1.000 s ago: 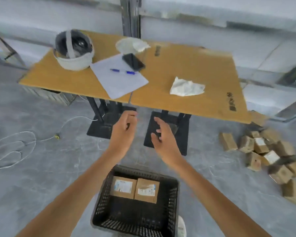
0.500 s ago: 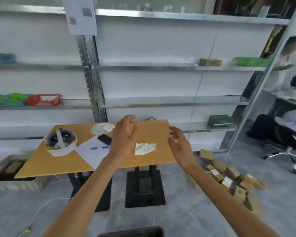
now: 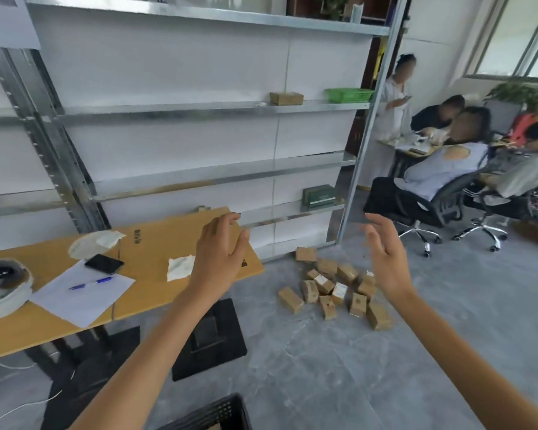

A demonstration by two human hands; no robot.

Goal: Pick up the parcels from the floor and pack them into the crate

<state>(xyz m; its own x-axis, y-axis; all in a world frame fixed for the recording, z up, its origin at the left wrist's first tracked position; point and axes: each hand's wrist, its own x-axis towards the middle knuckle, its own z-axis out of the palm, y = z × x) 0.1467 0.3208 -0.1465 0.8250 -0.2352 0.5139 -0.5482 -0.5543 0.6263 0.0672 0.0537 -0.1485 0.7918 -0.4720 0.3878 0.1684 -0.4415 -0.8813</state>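
we lift our gaze from the crate, now only a black corner at the bottom edge, to the heap of parcels on the grey floor by the shelving. a second ago both hands hung over the crate, where two parcels lay. now the left hand and right hand are raised ahead of us, fingers spread and loosely bent, holding nothing. we judge one drop finished and the next fetch beginning. the heap lies well ahead, low between the two hands and nearer the right, touching neither. what the crate holds now we cannot properly see.
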